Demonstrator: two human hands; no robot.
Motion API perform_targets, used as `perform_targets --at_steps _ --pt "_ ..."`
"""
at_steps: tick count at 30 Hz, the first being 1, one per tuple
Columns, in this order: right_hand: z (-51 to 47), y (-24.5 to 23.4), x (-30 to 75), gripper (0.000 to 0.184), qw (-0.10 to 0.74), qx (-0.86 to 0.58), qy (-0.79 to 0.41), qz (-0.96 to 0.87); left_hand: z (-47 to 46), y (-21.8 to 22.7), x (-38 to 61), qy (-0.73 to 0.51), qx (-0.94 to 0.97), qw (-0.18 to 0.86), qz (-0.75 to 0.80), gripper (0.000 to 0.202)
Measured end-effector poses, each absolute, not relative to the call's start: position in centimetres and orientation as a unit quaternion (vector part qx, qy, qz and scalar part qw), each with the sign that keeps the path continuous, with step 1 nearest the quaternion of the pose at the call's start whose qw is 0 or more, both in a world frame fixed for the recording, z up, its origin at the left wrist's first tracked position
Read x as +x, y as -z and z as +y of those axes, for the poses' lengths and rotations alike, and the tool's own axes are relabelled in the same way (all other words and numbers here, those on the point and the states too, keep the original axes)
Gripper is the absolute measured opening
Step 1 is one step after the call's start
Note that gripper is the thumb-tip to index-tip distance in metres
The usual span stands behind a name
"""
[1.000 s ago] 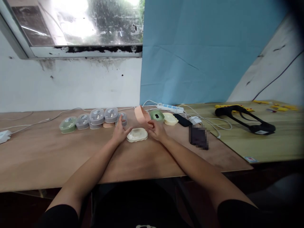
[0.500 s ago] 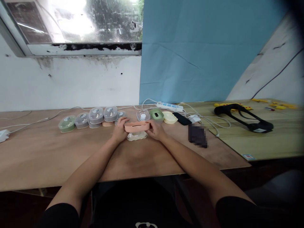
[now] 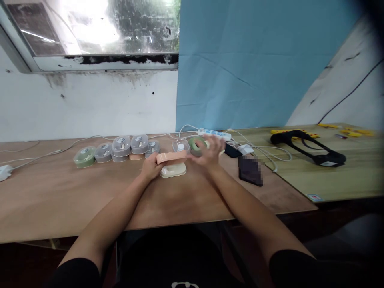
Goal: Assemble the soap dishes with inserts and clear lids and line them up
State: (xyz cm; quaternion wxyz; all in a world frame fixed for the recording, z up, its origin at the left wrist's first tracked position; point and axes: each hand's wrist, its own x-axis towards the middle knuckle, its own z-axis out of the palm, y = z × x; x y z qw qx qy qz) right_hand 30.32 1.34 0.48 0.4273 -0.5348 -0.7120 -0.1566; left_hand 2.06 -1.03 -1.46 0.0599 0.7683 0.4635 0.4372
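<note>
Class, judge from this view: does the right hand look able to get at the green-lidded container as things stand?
Probably yes: the open right hand hangs close over the green-lidded container, and nothing appears to lie between them.

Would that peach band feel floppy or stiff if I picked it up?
The peach band looks fairly stiff: it juts out straight from the left hand without drooping. Its thin wall suggests it is light. Its matte surface probably isn't very slippery.

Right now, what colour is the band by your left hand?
The band is peach, best in head view.
</note>
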Motion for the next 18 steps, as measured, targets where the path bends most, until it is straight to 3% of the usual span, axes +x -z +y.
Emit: perform_targets --at_steps 3,7,9,18 --pt "2.0 -1.5 34.0 0.057 0.43 -0.69 0.127 -0.568 -0.9 1.5 1.9 -0.451 0.762 0.05 0.462 0.022" --pt "3.2 -1.0 37.9 0.052 0.254 -0.801 -0.001 -0.543 -0.6 1.5 1.8 -0.451 0.758 0.049 0.469 0.026" --pt "3.9 -0.4 38.7 0.051 0.216 -0.808 -0.022 -0.548 -0.6 1.6 1.8 -0.451 0.757 0.054 0.47 0.026" --pt "4.8 1.0 39.8 0.067 0.362 -0.733 0.019 -0.575 -0.8 1.4 2.0 -0.449 0.75 0.055 0.482 0.024"
